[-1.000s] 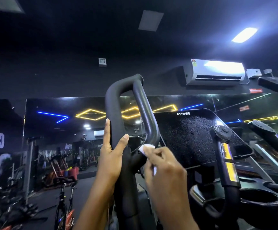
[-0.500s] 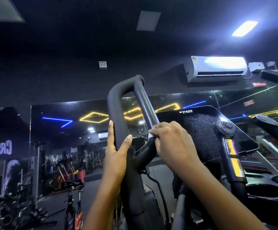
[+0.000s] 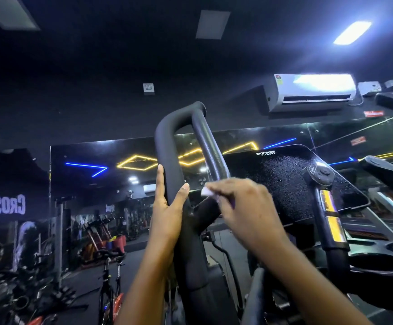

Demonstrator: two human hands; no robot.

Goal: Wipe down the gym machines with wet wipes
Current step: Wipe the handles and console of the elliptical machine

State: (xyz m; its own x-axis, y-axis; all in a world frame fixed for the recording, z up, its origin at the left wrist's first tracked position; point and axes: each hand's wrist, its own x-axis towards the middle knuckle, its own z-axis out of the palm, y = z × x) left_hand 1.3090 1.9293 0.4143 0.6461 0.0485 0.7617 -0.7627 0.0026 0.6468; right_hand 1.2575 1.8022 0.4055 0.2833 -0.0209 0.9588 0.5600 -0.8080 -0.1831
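Shifted slightly lower on the black padded loop handle [image 3: 167,148]: blurred right hand [image 3: 244,207], pinching a small white wet wipe [image 3: 206,191] at its fingertips, against the inner bar. Left hand [image 3: 167,216] gripping the outer bar, thumb in front.

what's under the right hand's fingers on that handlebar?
A corner of a white wet wipe shows at the fingertips of the right hand, by the inner bend of the handlebar. The hand covers the rest of the wipe, and blur hides whether it touches the bar.
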